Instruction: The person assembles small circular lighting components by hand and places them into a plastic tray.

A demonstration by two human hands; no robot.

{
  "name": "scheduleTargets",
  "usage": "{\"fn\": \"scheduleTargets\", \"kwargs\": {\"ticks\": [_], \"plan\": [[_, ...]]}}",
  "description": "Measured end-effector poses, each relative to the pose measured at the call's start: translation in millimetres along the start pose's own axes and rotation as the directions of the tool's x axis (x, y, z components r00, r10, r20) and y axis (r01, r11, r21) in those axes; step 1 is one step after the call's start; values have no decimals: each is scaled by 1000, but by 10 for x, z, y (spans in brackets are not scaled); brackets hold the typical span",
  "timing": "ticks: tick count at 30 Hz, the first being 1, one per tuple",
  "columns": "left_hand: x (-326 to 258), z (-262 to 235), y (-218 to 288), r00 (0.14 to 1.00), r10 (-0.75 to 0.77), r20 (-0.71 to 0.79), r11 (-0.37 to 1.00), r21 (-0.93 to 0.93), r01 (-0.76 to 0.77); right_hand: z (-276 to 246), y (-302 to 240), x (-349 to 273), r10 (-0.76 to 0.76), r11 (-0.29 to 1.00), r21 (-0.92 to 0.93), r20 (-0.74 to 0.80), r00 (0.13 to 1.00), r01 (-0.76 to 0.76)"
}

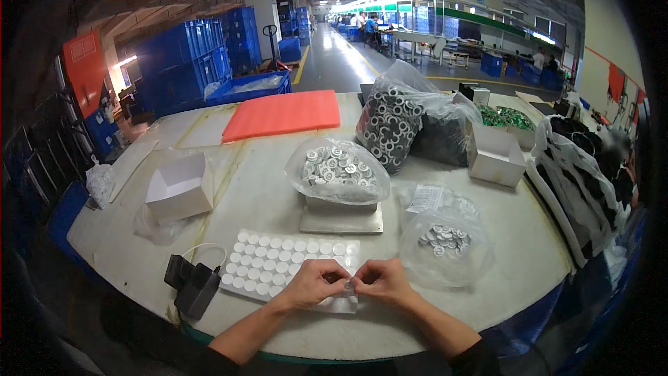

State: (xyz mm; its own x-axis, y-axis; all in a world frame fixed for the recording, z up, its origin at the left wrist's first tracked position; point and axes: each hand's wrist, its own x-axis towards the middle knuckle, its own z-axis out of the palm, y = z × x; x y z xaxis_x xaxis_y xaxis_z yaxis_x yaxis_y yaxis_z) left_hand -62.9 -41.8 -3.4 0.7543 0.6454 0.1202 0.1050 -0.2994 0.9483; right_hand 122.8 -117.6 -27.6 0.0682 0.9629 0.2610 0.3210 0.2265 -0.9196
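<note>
Both my hands meet at the near middle of the table, thumbs and fingers pinched together. Between the fingertips of my left hand [313, 285] and my right hand [385, 281] is a small silvery piece [349, 284], mostly covered by the fingers. Under and beside the left hand lies a sheet of round white stickers [259, 263], set in rows; its right end shows bare backing. To the right of my right hand, an open clear plastic bag [445, 268] holds silvery round metal parts [442, 239]. Another bag of such parts [337, 169] rests on a metal-topped stand [341, 218] ahead.
A black adapter [198, 291] with a white cable sits left of the stickers. White open boxes [182, 191] [496, 158] stand left and far right. Farther back are pink foam sheets [282, 114], a bag of dark rings [391, 125] and green circuit boards [504, 117].
</note>
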Motion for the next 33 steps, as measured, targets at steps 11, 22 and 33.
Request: {"fn": "scheduleTargets", "kwargs": {"ticks": [11,22,33], "plan": [[11,84,-123,998,-45,-49,917,-397,22,91,10,28,118,928,349,57,991,-131],[-3,-108,-182,957,-218,-192,853,-514,91,-968,-254,-90,35,683,-649,-429,903,-334],[18,-111,-38,928,-107,-356,904,-424,-58,-1333,44,-293,55,522,-763,-417,907,-382]]}}
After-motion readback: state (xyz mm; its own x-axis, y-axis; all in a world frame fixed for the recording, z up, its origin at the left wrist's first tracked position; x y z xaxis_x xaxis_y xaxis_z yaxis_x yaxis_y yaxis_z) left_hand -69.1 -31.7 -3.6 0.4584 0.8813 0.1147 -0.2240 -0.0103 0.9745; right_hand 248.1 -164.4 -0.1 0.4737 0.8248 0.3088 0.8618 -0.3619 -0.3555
